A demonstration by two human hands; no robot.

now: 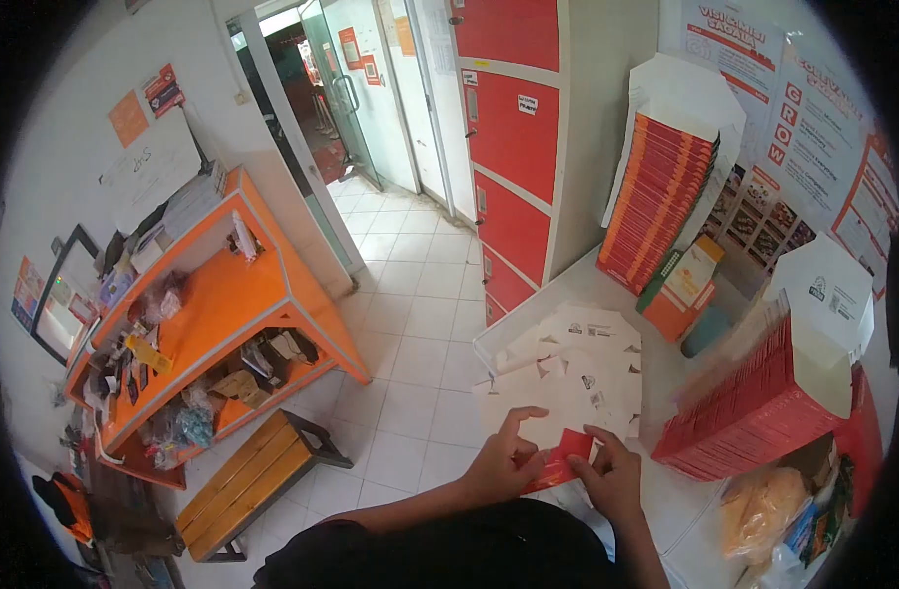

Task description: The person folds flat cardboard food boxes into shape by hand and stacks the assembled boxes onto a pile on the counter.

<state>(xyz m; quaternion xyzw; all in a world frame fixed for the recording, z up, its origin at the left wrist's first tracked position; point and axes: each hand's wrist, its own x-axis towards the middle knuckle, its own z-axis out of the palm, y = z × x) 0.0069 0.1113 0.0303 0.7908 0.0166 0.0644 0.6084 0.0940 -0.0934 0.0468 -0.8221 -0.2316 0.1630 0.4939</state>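
A red cardboard piece (573, 447), apparently part of a carton, is between my two hands near my body at the table edge. My right hand (611, 471) pinches its right side, thumb in front and fingers behind. On the other side, my left hand (508, 459) has its thumb on the lower left of the piece and its index finger raised and bent. The lower end of the piece is partly hidden by my hands. Just beyond lie several flat white carton sheets (597, 365) with small black prints, overlapping one another on the white table (690, 525).
Tall stacks of nested red-and-white cartons (655, 201) and red cartons (739, 417) stand at the right. A green-and-orange box (680, 280), a blue cup (705, 332) and plastic bags (763, 506) are near them. Red lockers (513, 142), an orange desk (223, 304) and a wooden bench (248, 486) surround the tiled floor.
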